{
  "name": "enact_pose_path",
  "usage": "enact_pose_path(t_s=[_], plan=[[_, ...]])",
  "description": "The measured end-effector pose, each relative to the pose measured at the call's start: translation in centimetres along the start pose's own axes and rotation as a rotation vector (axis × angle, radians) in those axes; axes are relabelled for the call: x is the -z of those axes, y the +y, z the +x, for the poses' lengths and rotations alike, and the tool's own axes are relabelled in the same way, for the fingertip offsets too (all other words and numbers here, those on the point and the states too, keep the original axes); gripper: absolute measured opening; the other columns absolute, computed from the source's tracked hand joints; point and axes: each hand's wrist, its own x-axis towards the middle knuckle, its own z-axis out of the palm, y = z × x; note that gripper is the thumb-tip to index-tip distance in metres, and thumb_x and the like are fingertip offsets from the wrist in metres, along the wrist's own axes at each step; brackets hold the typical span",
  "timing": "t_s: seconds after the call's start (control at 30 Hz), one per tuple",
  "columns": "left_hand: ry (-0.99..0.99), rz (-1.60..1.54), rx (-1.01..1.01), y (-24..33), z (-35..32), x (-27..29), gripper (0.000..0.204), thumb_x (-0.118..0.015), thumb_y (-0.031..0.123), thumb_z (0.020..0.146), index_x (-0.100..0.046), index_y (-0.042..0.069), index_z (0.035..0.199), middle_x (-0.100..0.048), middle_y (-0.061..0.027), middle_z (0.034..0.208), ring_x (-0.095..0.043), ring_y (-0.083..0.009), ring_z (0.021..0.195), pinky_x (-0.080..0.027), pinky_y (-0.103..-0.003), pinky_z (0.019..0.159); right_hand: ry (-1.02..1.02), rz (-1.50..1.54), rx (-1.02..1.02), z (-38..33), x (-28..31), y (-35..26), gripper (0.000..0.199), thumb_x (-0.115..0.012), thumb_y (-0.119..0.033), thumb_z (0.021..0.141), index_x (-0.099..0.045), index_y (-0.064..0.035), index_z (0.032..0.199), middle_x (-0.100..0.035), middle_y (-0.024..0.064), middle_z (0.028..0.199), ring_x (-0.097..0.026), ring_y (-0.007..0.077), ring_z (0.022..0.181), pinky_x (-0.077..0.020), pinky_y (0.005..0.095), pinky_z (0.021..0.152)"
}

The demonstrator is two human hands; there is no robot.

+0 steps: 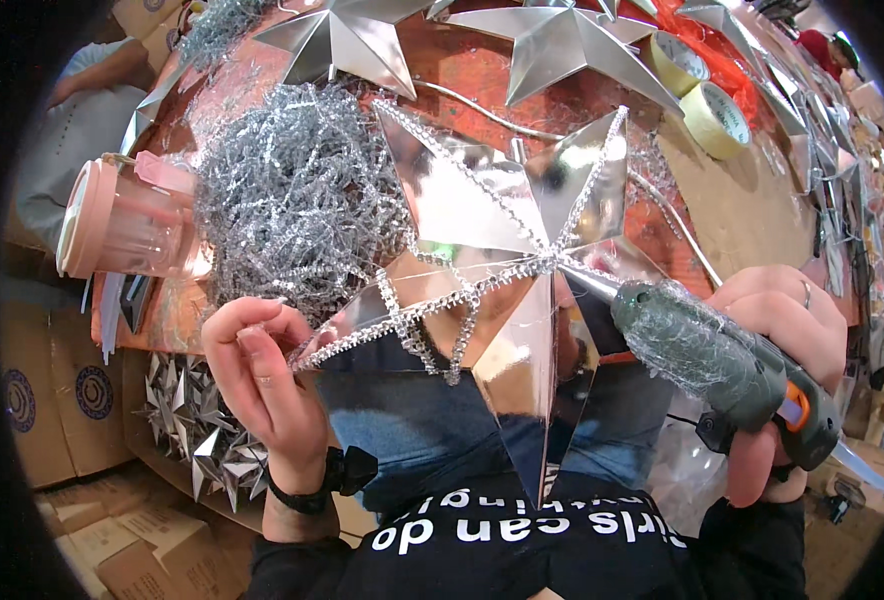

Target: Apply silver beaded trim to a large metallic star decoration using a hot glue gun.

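A shiny silver five-pointed star (pixel 482 205) lies in front of me, over my lap and the table's near edge. Silver tinsel trim (pixel 442 305) runs along ridges of its upper points and its left point, with a loose loop partway along. My left hand (pixel 267 375) is at the tip of the left point, fingers closed on the end of the trim. Wrapped in my right hand (pixel 787 320) is a dark green hot glue gun (pixel 702 350), its nozzle touching the star's centre. Stringy glue clings to the gun's body, and a clear glue stick (pixel 862 466) protrudes from its back.
A heap of tinsel trim (pixel 297 195) lies left of the star, beside a pink-lidded clear cup (pixel 132 220). More silver stars (pixel 572 45) and tape rolls (pixel 714 120) sit at the back. A white cord (pixel 677 215) crosses the table. Small stars (pixel 207 430) fill a box at lower left.
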Motion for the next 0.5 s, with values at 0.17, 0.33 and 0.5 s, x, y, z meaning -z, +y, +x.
enact_pose_path(t_s=[0.17,0.33,0.5], plan=[[-0.005,-0.037,0.004,0.1,0.0,-0.1,0.022,-0.036,0.019,0.104,-0.048,0.0,0.103,-0.05,-0.0069,0.079,-0.046,-0.0106,0.065,-0.037,-0.024,0.062,-0.084,0.036,0.058,0.1,0.6,0.3,0.08,-0.065,-0.081,0.063,-0.063,-0.0029,0.076,-0.059,0.007,0.072,-0.058,0.0217,0.064,-0.0421,0.031,0.057],[0.003,-0.03,0.024,0.0,-0.2,-0.2,0.024,-0.037,0.021,0.104,-0.049,0.001,0.102,-0.047,-0.0057,0.077,-0.042,-0.0107,0.068,-0.034,-0.025,0.065,-0.158,0.027,0.097,-0.4,1.4,0.4,0.073,-0.075,-0.074,0.057,-0.064,-0.0041,0.075,-0.057,0.0047,0.065,-0.055,0.0213,0.056,-0.0407,0.0315,0.053],[-0.012,-0.015,-0.003,-0.4,-0.1,0.0,0.022,-0.037,0.018,0.104,-0.048,0.0,0.104,-0.05,-0.0063,0.076,-0.046,-0.0105,0.064,-0.036,-0.024,0.061,-0.047,-0.069,0.314,-0.8,0.4,0.3,0.086,-0.064,-0.086,0.053,-0.059,-0.0016,0.069,-0.06,0.007,0.064,-0.059,0.0261,0.054,-0.0491,0.0332,0.055]])
